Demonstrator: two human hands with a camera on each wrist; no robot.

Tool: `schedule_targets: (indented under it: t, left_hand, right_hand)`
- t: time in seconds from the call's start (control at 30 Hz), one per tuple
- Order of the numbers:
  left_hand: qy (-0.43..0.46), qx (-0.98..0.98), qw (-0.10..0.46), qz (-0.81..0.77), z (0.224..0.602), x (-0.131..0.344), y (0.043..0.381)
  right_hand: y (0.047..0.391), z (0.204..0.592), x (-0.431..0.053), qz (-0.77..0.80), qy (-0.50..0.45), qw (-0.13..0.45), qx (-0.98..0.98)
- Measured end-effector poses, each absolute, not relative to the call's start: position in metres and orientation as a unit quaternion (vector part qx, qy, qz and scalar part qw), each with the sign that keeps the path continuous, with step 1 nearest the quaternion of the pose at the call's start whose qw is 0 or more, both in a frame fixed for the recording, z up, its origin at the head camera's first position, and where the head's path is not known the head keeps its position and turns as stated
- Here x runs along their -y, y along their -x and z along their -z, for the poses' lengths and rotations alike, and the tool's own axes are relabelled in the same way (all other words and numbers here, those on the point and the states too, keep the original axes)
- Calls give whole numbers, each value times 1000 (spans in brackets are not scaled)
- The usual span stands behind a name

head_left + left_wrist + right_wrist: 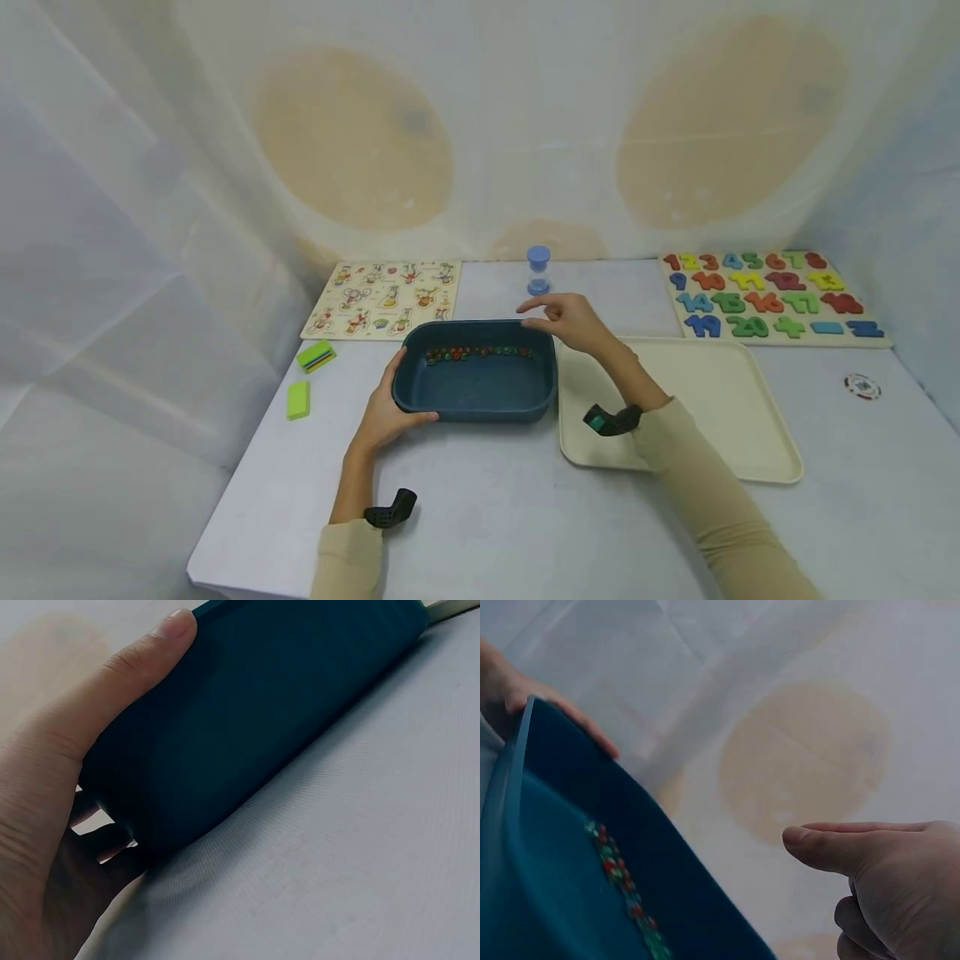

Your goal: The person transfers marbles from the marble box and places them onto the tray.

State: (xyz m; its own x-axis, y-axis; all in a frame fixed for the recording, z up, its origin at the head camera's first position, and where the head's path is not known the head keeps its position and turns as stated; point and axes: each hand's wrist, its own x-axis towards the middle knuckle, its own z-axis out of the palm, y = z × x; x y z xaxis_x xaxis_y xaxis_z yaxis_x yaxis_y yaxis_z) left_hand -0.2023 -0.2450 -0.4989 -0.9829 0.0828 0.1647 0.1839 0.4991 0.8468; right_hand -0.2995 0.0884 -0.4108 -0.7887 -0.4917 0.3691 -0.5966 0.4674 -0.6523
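Observation:
A dark blue-green plastic basin (480, 387) stands in the middle of the table. Small red and green marbles (480, 353) lie in a row along its far inner side; the right wrist view shows them as shiny beads (622, 881). My left hand (384, 417) grips the basin's left end, its thumb (142, 656) on the near wall and its fingers round the side. Over the far right corner, my right hand (566, 321) hovers with index finger and thumb extended and apart in the head view. Its other fingers (859, 922) are bent, and nothing shows in it.
A cream tray (720, 408) lies right of the basin, under my right forearm. Behind stand a picture board (382, 298), a blue sand timer (538, 271) and a number puzzle (772, 296). Green blocks (298, 400) lie left; a round chip (862, 387) lies far right.

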Motion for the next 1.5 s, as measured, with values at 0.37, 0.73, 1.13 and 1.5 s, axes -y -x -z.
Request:
schedule_targets:
  t: [0.37, 0.73, 1.13, 1.5]
  left_hand:
    - [82, 865, 32, 494, 464, 230, 189]
    - [83, 868, 37, 488, 463, 228, 191]
    - [75, 869, 43, 487, 464, 228, 190]
    - [70, 868, 36, 490, 492, 242, 199]
  right_hand:
    - [337, 446, 11, -348, -333, -81, 873]
    - [332, 460, 24, -256, -338, -86, 901]
    - [327, 450, 13, -324, -346, -41, 880]
    - [288, 432, -148, -397, -270, 92, 873]
